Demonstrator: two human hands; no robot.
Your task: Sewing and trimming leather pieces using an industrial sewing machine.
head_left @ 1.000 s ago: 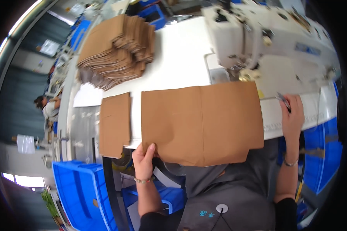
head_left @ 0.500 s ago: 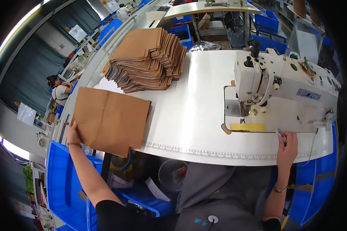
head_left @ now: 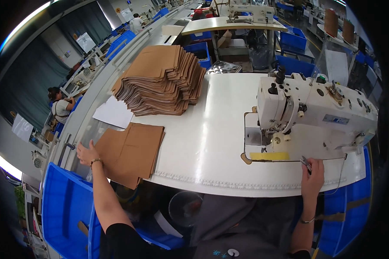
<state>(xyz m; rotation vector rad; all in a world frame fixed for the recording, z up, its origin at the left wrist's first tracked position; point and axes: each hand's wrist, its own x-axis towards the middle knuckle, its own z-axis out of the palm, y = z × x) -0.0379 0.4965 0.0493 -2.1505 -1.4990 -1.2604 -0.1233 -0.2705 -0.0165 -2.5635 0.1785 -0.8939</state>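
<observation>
My left hand (head_left: 87, 154) has its fingers spread at the left edge of a few stacked brown cut panels (head_left: 132, 151). The panels look like stiff cloth or paper, and their near corner hangs over the table's front edge. In my right hand (head_left: 313, 176) I hold small metal thread snips (head_left: 306, 163), tips pointing away from me, by the front edge of the sewing machine's bed. The white sewing machine (head_left: 315, 103) stands at the right. Behind the loose panels rises a tall, wavy stack of matching brown panels (head_left: 160, 82).
A white sheet (head_left: 113, 112) lies between stack and loose panels. The white table (head_left: 212, 142) has a ruler strip along its curved front. Blue bins (head_left: 67, 211) hang at the left and right (head_left: 345, 216). Another person (head_left: 61, 105) sits farther left.
The brown panels, raised and tilted in my left hand before, now lie lower on the table. My left fingers have spread off their edge. My right hand keeps hold of the snips.
</observation>
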